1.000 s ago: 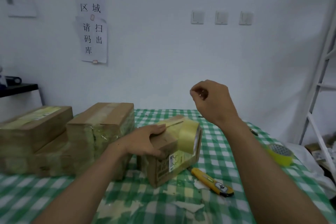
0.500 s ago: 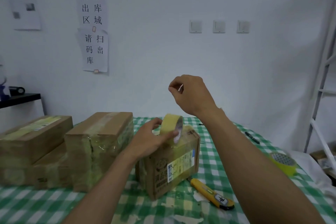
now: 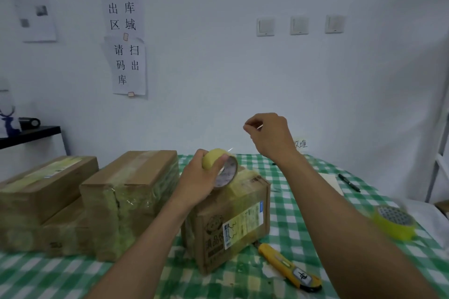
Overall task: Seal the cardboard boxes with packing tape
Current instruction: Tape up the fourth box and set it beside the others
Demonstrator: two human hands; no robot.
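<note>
Left hand (image 3: 196,182) grips tape roll (image 3: 215,160) over box (image 3: 243,221) top; right hand (image 3: 269,138), raised clear above box's far edge, pinches tape end (image 3: 252,127).

Yellowish tape roll (image 3: 220,167) on edge over small labelled box (image 3: 233,223), clear strip (image 3: 230,149) up rightward; taped boxes (image 3: 131,196) just left

A white wall (image 3: 218,68) bears paper signs (image 3: 124,31) and three switches (image 3: 299,25); a black shelf (image 3: 29,135) stands left.
</note>
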